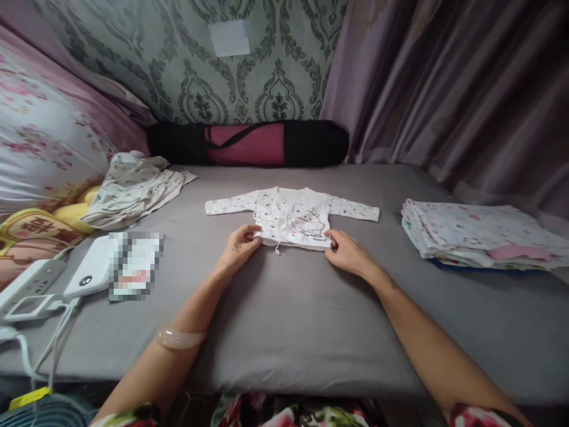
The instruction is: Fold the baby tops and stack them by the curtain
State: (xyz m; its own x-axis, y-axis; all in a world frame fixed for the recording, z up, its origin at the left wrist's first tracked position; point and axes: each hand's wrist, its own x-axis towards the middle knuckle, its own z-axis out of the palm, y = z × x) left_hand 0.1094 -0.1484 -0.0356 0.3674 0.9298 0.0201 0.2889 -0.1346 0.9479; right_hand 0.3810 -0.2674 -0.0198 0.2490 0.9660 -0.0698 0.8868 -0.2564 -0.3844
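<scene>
Mid-bed, the baby shirt [291,216] lies flat and front-up on the grey bed [288,308], both sleeves stretched straight out to the sides, with the printed cartoon and the tie strings showing. Left hand [240,243] is pinched shut on the shirt's near-left hem corner. Right hand [349,252] sits on the near-right hem corner with fingers closed on the edge, as far as this angle shows. Both forearms reach in from the near side, with a pale bangle [180,338] on the left wrist. Progress read: shirt is spread and squared, no fold in it yet; sleeves not turned in, body not doubled. So this piece is at the laid-out stage and all the folds are left. Right of the shirt, well apart, sits a neat stack of folded cloths [480,231], which looks like finished work. Left of the shirt and a bit farther back, a crumpled heap of garments [133,190] looks unfolded, so likely more to go. Behind the shirt, against the wall, is a black-and-pink roll bag [249,142]. Near-left of the shirt, at the bed edge, are a white power bank [89,273] and a power strip [31,279] with cables.
</scene>
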